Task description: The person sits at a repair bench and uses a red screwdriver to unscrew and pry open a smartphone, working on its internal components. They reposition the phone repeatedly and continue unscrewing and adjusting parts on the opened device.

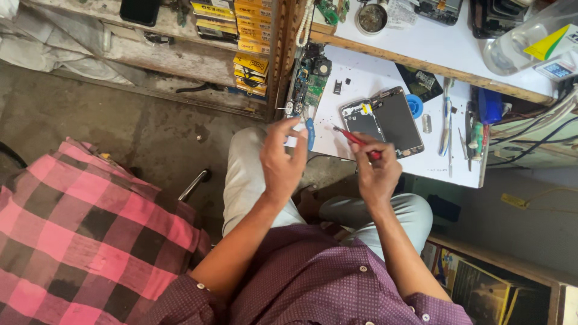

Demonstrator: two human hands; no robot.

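My right hand (377, 170) grips a thin red-handled screwdriver (356, 139), its tip pointing up and left toward an opened phone (382, 122) that lies on the white work surface (361, 75). The phone is in two halves, a body with exposed parts on the left and a dark screen panel on the right. My left hand (280, 161) hovers at the near-left corner of the surface, fingers pinched close together by a pair of blue-handled pliers (309, 131); whether it holds anything small I cannot tell. A green circuit board (310, 84) lies just beyond that hand.
Tools, a blue tape roll (415, 106) and a toothbrush (447, 120) lie right of the phone. Stacked yellow boxes (250, 63) stand at the left. A person in a pink checked shirt (78, 235) sits close on my left. Cables (542, 129) hang at right.
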